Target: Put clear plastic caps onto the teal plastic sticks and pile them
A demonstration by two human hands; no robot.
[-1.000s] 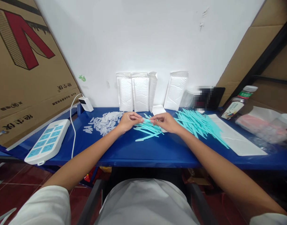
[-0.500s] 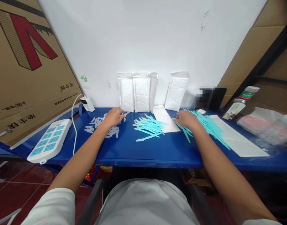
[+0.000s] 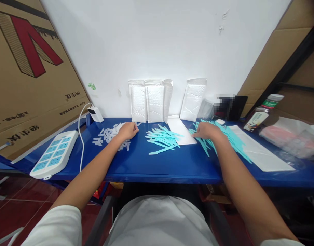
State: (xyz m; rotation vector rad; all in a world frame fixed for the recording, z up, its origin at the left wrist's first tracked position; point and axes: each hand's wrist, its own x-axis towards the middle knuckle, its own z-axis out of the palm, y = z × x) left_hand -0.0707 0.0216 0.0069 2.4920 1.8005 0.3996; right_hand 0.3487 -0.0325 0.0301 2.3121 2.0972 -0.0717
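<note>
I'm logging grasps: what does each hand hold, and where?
Cannot be told: the left hand lies curled on the clear plastic pieces, the right hand on the turquoise sticks; nothing shows lifted.

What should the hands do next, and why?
Probably each hand should pinch up one piece: the left hand rests on the clear caps, the right hand on the big heap of teal sticks, and I cannot tell that either holds anything.

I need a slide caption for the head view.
Left hand rests on clear plastic pieces, right hand on turquoise sticks, on a blue table.
</note>
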